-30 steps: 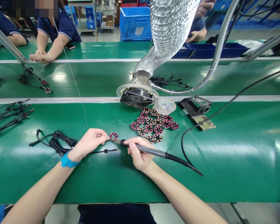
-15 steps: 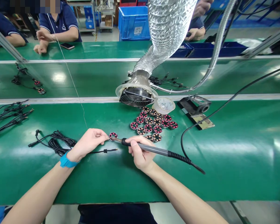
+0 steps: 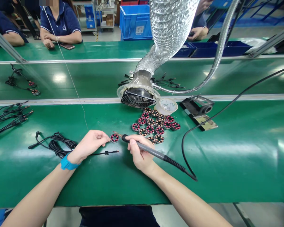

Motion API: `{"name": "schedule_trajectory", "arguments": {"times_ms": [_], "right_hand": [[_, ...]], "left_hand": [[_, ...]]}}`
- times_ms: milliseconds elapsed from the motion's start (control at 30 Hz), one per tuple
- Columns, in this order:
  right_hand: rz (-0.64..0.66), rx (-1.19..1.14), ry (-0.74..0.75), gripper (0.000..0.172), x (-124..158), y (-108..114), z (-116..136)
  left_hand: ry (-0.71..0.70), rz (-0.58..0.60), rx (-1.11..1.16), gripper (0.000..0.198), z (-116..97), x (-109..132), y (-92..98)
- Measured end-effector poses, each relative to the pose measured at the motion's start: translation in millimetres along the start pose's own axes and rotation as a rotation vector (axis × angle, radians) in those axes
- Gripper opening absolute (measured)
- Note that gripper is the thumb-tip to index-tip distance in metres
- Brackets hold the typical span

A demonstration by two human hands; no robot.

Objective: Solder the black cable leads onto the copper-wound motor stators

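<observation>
My left hand is pinched close to a small round ring part with red and copper spots, which sits just past its fingertips. Whatever those fingers hold is hidden or too thin to see. My right hand grips a grey soldering iron like a pen. The iron's thin tip is just above the ring's upper edge. A black cable with a small connector runs out from under my left hand. Several similar rings lie in a group beyond my right hand.
A fan-fronted fume extractor on a foil duct hangs at the belt's far edge, beside a tape roll and a metal iron stand. Coiled black cable lies left. A co-worker sits beyond a second green belt.
The iron's tip has lifted from the ring's near edge to just above it, and my right hand has drawn slightly back. The co-worker's hands have come together on the far bench.
</observation>
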State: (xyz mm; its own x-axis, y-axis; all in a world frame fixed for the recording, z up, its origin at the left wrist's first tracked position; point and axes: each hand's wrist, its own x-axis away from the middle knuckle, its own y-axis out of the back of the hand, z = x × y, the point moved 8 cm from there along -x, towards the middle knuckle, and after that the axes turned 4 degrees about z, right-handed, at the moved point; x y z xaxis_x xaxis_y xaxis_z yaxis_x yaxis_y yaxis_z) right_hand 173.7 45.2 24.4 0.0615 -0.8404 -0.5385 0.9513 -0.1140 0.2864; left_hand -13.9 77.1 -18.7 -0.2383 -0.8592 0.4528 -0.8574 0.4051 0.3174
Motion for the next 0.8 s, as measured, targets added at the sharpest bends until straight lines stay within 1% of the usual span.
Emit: {"name": "schedule_trajectory", "arguments": {"times_ms": [167,367,433,600,800], "right_hand": [[0.066,0.020,0.063,0.016,-6.8,-7.1,10.2],[0.122,0.019,0.090,0.020,-8.7,-19.7,5.9],[0.153,0.010,0.121,0.023,-9.5,-27.7,3.7],[0.257,-0.014,0.166,0.040,-8.6,-48.1,-1.4],[0.290,0.027,0.204,0.043,-7.4,-54.2,1.1]], "left_hand": [[-0.014,0.009,0.008,0.024,-0.8,-0.6,-0.3],[-0.020,0.007,0.027,0.023,-0.6,-0.5,-0.1],[-0.021,0.006,0.035,0.023,-1.2,-0.4,-0.6],[-0.055,-0.002,0.031,0.023,-5.0,1.5,-1.1],[-0.053,0.015,0.027,0.025,-6.5,3.6,-2.2]]}}
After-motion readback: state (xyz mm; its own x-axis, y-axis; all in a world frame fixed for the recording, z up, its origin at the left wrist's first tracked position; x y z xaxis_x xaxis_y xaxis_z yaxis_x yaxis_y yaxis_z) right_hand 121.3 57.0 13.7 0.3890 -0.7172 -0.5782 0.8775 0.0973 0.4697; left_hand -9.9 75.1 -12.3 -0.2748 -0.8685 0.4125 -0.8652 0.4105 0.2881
